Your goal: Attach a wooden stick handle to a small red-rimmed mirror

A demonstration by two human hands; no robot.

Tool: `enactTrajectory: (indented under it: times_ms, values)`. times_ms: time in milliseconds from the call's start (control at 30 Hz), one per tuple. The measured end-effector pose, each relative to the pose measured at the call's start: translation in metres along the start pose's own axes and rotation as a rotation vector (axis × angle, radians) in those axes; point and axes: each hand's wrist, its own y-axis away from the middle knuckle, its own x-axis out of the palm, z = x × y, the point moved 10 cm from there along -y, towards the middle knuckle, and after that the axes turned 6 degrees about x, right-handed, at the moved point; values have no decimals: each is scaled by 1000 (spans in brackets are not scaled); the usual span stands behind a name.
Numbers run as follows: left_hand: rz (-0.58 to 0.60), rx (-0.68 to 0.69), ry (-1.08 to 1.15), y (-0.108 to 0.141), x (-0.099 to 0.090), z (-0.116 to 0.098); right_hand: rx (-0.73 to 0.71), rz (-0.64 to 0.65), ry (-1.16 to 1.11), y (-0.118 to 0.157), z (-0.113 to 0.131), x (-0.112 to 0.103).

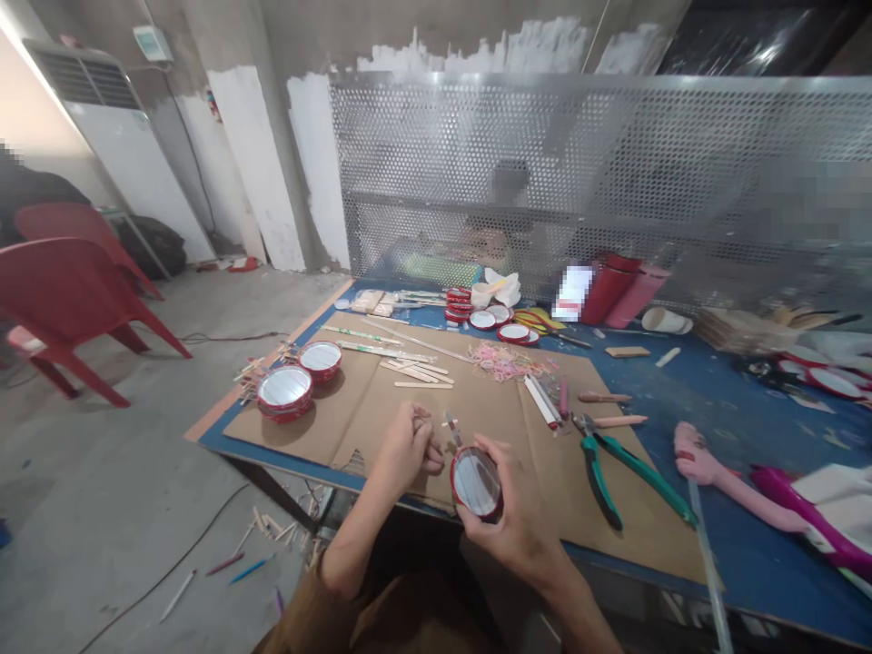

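Note:
My right hand [514, 504] is wrapped round a small red-rimmed drum [475, 483] with a pale round face, held tilted above the table's front edge. A short thin piece [452, 429] sticks up from the drum's upper rim. Just left of it, my left hand [411, 447] is closed, its fingertips curled together and apart from the drum. Whatever is in those fingers, if anything, I cannot make out. Beyond both hands, several flat wooden sticks [419, 372] lie on a sheet of cardboard [368, 413]. Two similar drums, a nearer one [284, 391] and a farther one [320, 359], sit at the left.
Green-handled pliers [603, 481] lie at the right, near white tubes [541, 401] and a pile of pink loops [504, 361]. A pink glue gun [708, 468] rests farther right. More drums and red bottles [609, 289] stand before a perforated metal screen [436, 145].

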Motion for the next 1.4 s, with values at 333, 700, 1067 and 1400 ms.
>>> enactTrajectory:
  times_ms: [333, 700, 1067, 1400]
  values:
    - [-66, 556, -757, 24, 10, -33, 123, 96, -246, -104, 29, -20]
    - [70, 562, -1104, 30, 29, -31, 49, 468, -409, -199, 53, 121]
    - [59, 679, -1082, 41, 32, -31, -196, 408, -159, -198, 100, 131]
    - [60, 682, -1048, 41, 33, -30, 333, 640, -718, -210, 28, 164]
